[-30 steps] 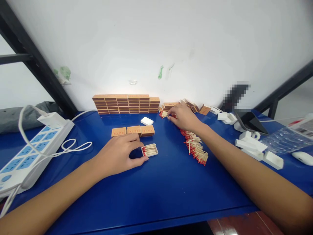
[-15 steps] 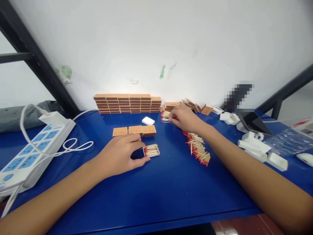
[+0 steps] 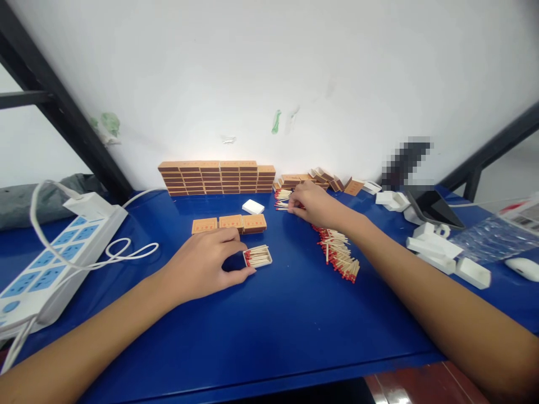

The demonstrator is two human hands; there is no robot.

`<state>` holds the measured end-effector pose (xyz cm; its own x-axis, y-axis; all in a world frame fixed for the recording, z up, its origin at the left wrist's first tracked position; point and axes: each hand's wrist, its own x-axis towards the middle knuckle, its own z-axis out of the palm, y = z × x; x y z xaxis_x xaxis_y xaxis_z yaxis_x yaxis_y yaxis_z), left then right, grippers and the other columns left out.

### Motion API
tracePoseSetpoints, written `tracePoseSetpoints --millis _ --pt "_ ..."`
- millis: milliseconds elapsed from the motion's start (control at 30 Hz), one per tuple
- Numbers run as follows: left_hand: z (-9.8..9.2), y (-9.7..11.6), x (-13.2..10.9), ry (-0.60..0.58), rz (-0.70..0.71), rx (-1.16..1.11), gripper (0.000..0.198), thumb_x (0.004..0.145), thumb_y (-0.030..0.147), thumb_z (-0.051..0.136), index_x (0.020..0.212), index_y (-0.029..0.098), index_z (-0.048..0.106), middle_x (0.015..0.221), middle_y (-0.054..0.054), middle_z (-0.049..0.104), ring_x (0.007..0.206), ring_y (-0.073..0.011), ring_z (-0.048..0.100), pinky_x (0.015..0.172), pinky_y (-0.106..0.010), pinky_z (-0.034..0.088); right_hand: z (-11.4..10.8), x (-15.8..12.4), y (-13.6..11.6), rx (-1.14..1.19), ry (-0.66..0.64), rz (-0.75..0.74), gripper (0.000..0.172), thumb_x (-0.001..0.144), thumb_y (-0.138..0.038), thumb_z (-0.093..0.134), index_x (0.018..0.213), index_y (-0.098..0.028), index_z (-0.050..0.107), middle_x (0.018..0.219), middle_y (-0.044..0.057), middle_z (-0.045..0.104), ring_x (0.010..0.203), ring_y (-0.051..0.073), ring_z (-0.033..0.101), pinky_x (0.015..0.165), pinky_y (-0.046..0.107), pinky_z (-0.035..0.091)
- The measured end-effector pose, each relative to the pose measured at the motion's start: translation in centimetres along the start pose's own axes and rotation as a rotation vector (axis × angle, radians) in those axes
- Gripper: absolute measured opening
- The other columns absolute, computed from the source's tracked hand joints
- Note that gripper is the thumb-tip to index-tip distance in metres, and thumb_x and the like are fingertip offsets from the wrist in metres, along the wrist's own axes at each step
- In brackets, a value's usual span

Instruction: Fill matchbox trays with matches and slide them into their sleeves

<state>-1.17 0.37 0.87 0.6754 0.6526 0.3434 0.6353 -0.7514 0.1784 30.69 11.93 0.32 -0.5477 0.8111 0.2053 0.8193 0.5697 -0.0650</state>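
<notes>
A white matchbox tray (image 3: 263,264) holding several red-tipped matches lies on the blue tabletop. The thumb and fingers of my left hand (image 3: 210,261) curl around its left end, the thumb at the near edge. Farther back, my right hand (image 3: 314,205) is closed in a pinch at a heap of matches (image 3: 283,196); the fingertips meet the ends of matches there, partly hidden. A longer pile of matches (image 3: 339,255) spreads below my right wrist. Just behind my left hand, three closed matchboxes (image 3: 230,223) stand in a row.
Stacked matchboxes (image 3: 214,179) line the wall, with loose covers (image 3: 324,177) to their right. One white tray (image 3: 253,207) lies before the stack. White trays (image 3: 474,273), a tablet (image 3: 435,209) and plastic wrap (image 3: 480,241) occupy the right; a power strip (image 3: 63,258) with cables sits left.
The view has shifted slightly. Both hands stay at nearly the same places, the left at the tray and the right at the match heap.
</notes>
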Motion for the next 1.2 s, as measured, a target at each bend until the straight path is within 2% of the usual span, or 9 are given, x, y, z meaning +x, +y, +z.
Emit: tracePoseSetpoints --millis 200,433,700,867,1000,1100,1200 --pt "0.2 -0.2 -0.1 0.004 0.015 0.002 0.029 0.096 0.045 0.074 0.107 0.019 0.082 0.096 -0.005 0.074 0.084 -0.0205 0.073 0.076 -0.033 0.06 -0.2 -0.1 0.0 -0.003 0.001 0.003 0.006 0.094 -0.021 0.069 0.088 -0.019 0.072 0.095 0.012 0.07 0.099 0.029 0.059 0.088 0.041 0.044" --pt "-0.1 0.0 0.0 -0.016 -0.014 0.002 0.025 0.095 0.044 0.075 0.103 0.021 0.083 0.095 -0.005 0.075 0.083 -0.0202 0.073 0.076 -0.032 0.059 -0.1 -0.1 -0.3 0.027 0.012 -0.028 0.007 0.096 -0.02 0.065 0.09 -0.02 0.07 0.095 0.011 0.069 0.099 0.027 0.057 0.087 0.039 0.042" --pt "0.2 -0.2 -0.2 0.0 0.007 0.008 0.029 0.095 0.045 0.075 0.106 0.019 0.082 0.095 -0.004 0.073 0.084 -0.0206 0.073 0.075 -0.033 0.058 0.1 -0.1 -1.0 0.031 -0.009 -0.023 0.015 0.098 -0.018 0.061 0.085 -0.019 0.068 0.093 0.012 0.072 0.099 0.029 0.057 0.087 0.04 0.043" --pt "0.1 -0.2 -0.1 0.012 0.007 0.013 0.028 0.095 0.045 0.075 0.104 0.019 0.082 0.096 -0.004 0.074 0.083 -0.0201 0.073 0.072 -0.032 0.057 -0.8 -0.4 -1.7 0.064 -0.048 -0.023 0.017 0.097 -0.015 0.058 0.083 -0.019 0.068 0.094 0.013 0.072 0.101 0.029 0.057 0.091 0.042 0.045" --pt "-0.1 -0.1 0.0 0.017 -0.022 0.016 0.027 0.094 0.044 0.076 0.102 0.02 0.082 0.096 -0.004 0.075 0.083 -0.0201 0.074 0.07 -0.032 0.057 -3.0 -1.3 -3.7 0.181 -0.045 -0.08 0.013 0.098 -0.02 0.06 0.089 -0.021 0.069 0.095 0.01 0.072 0.102 0.028 0.058 0.089 0.042 0.047" --pt "0.0 -0.2 -0.1 0.018 -0.028 0.011 0.025 0.094 0.043 0.076 0.102 0.02 0.082 0.096 -0.004 0.075 0.085 -0.0205 0.074 0.072 -0.032 0.057 -4.4 -2.5 -6.6 0.285 -0.105 -0.159 0.012 0.1 -0.022 0.06 0.092 -0.022 0.069 0.097 0.008 0.071 0.1 0.027 0.059 0.083 0.039 0.048" --pt "0.2 -0.3 -0.1 0.023 -0.017 0.018 0.026 0.095 0.044 0.075 0.102 0.02 0.082 0.095 -0.004 0.075 0.084 -0.0205 0.074 0.072 -0.032 0.057 -4.6 -3.3 -9.8 0.295 -0.118 -0.236 0.014 0.1 -0.019 0.059 0.09 -0.021 0.069 0.096 0.009 0.07 0.098 0.027 0.059 0.084 0.041 0.049"
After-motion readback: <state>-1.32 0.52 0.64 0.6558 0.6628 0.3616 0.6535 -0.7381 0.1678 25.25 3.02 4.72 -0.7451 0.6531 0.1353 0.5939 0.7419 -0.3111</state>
